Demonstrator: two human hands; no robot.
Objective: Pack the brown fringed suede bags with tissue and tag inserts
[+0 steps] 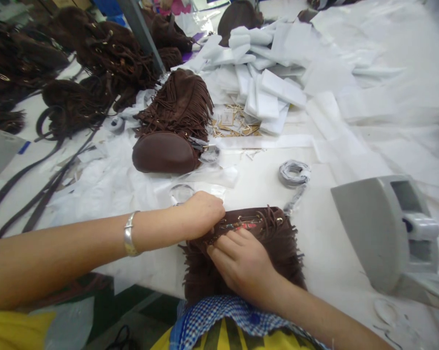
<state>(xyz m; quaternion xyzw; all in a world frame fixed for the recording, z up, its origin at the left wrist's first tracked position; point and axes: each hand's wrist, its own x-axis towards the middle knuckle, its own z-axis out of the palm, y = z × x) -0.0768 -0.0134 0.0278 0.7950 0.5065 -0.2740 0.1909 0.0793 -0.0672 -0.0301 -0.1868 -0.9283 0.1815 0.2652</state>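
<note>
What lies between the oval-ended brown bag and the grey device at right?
In the head view, a wrapped coil lies there, its tail running toward the nearer bag; clear plastic lies closer to the oval-ended bag.

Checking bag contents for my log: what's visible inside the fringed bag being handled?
Patterned material with red patches shows at the mouth of the fringed bag, beside the right hand. Anything deeper is hidden.

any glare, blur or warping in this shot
Head view: the bangle glints; white sheets at upper right look washed out and soft; upper-left bags smear together; the held bag shows clearer; the grey device seems stretched, probably by the lens.
</note>
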